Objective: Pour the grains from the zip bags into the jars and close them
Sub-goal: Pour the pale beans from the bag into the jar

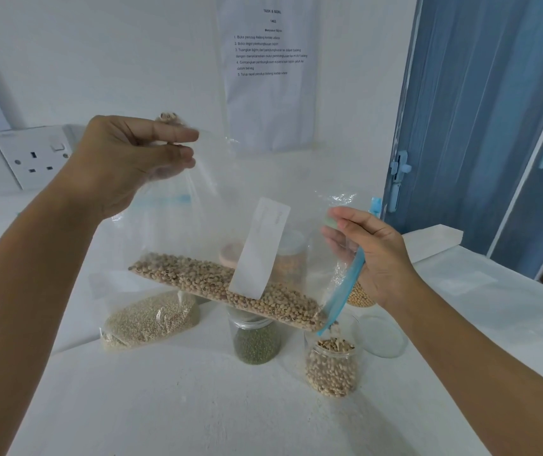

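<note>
The pour was well under way, by the look of it. The open jar on the white tabletop was filled almost to its mouth with pale, dark-eyed beans, while a long band of the same beans lay along the lower edge of the clear zip bag held tilted above it. A few beans were falling from the bag's lowest corner, just over the jar's opening. The left hand pinched the raised corner of the bag between thumb and fingers. The right hand held the bag near its blue zip strip, fingers curled round the plastic beside the mouth.

Judging by what remained, the jar would probably not take everything left in the bag. A clear lid lay on the tabletop just beside the open jar, so closing was not yet done. A jar of green mung beans stood to the left, seemingly filled; whether its lid was on could not be told behind the bag. A second zip bag of small pale grains lay unpoured farther left. More jars stood behind, blurred through the plastic.

The bag itself was thin, transparent and crinkled, with a white label strip across its face.
</note>
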`<state>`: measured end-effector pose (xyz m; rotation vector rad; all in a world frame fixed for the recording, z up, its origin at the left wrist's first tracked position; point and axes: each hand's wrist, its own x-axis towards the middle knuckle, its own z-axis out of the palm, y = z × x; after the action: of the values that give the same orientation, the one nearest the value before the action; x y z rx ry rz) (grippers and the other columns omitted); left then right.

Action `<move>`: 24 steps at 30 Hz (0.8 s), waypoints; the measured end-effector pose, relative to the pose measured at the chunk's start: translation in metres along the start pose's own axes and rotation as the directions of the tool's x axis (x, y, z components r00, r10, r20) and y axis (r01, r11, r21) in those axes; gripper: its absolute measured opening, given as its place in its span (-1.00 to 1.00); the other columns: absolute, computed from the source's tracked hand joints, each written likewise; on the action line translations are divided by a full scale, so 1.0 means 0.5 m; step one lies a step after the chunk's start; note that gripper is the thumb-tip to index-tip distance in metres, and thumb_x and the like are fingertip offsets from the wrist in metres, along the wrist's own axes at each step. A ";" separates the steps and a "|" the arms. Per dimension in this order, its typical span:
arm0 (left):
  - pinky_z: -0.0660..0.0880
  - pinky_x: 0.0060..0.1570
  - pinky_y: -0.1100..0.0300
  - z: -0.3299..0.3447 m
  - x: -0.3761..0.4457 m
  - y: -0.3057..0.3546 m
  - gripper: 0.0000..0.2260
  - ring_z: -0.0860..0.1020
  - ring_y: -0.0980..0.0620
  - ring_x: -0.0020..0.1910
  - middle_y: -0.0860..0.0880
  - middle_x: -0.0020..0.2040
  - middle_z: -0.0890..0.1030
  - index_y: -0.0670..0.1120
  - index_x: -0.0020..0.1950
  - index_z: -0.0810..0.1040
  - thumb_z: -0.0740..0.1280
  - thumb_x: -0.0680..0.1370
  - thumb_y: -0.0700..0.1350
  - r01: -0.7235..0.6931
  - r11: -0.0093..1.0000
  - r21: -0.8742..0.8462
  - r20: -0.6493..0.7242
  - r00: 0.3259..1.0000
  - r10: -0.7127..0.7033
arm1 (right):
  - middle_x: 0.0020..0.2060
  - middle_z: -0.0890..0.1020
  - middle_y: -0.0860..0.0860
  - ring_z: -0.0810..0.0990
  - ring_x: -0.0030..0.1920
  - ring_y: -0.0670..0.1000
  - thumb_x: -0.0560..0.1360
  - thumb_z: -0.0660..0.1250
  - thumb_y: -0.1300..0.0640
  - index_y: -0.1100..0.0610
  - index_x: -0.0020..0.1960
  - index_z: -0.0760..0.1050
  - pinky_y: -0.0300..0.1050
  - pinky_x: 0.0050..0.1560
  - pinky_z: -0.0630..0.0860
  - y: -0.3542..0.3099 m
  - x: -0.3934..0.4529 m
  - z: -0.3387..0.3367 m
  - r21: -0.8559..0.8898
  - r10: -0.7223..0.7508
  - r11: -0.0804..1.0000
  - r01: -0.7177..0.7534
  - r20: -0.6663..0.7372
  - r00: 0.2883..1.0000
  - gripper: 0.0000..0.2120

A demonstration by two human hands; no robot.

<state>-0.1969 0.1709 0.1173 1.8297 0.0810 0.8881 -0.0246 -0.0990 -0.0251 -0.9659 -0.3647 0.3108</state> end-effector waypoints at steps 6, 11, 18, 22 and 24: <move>0.64 0.18 0.03 0.002 -0.001 0.002 -0.64 0.72 -0.14 -0.05 -0.31 0.14 0.69 -0.19 0.15 0.71 0.54 0.36 -0.22 -0.001 1.000 0.006 -0.003 1.000 0.001 | 0.15 0.73 0.11 0.75 0.10 0.13 0.57 0.40 0.34 0.23 0.16 0.67 -0.03 0.16 0.67 0.001 0.001 0.000 0.003 -0.006 1.000 0.006 -0.002 1.000 -0.81; 0.64 0.17 0.05 0.000 0.002 0.002 -0.67 0.73 -0.11 -0.07 -0.15 0.00 0.74 -0.17 0.12 0.71 0.53 0.36 -0.21 0.005 1.000 0.000 0.002 1.000 -0.005 | 0.15 0.73 0.11 0.75 0.10 0.14 0.57 0.41 0.34 0.22 0.16 0.67 -0.03 0.17 0.67 0.002 0.002 0.000 0.000 -0.002 1.000 0.002 -0.002 1.000 -0.81; 0.64 0.18 0.02 0.002 0.001 0.001 -0.63 0.72 -0.14 -0.05 -0.28 0.14 0.70 -0.20 0.17 0.70 0.54 0.36 -0.22 0.007 1.000 0.016 -0.011 1.000 -0.007 | 0.13 0.73 0.12 0.75 0.07 0.11 0.55 0.42 0.33 0.21 0.14 0.68 -0.02 0.17 0.67 -0.001 0.000 0.000 -0.007 -0.001 1.000 0.001 -0.014 1.000 -0.81; 0.63 0.20 0.02 0.004 0.003 0.005 -0.61 0.72 -0.10 -0.09 -0.35 0.18 0.66 -0.22 0.20 0.68 0.53 0.38 -0.23 -0.004 1.000 0.028 -0.010 1.000 0.004 | 0.06 0.75 0.09 0.75 0.06 0.09 0.55 0.43 0.33 0.18 0.11 0.69 -0.06 0.16 0.67 -0.007 -0.002 0.005 -0.001 -0.006 1.000 0.006 -0.011 1.000 -0.83; 0.63 0.20 0.02 0.004 0.004 0.007 -0.60 0.71 -0.09 -0.10 -0.38 0.18 0.64 -0.25 0.24 0.66 0.52 0.41 -0.27 -0.007 0.999 0.032 -0.012 1.000 0.007 | 0.05 0.75 0.08 0.75 0.05 0.08 0.54 0.43 0.32 0.19 0.11 0.69 -0.06 0.16 0.67 -0.009 -0.002 0.006 -0.002 -0.011 1.000 0.011 -0.008 1.000 -0.83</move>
<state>-0.1954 0.1685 0.1207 1.8553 0.0966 0.9073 -0.0265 -0.0999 -0.0199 -0.9663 -0.3628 0.2968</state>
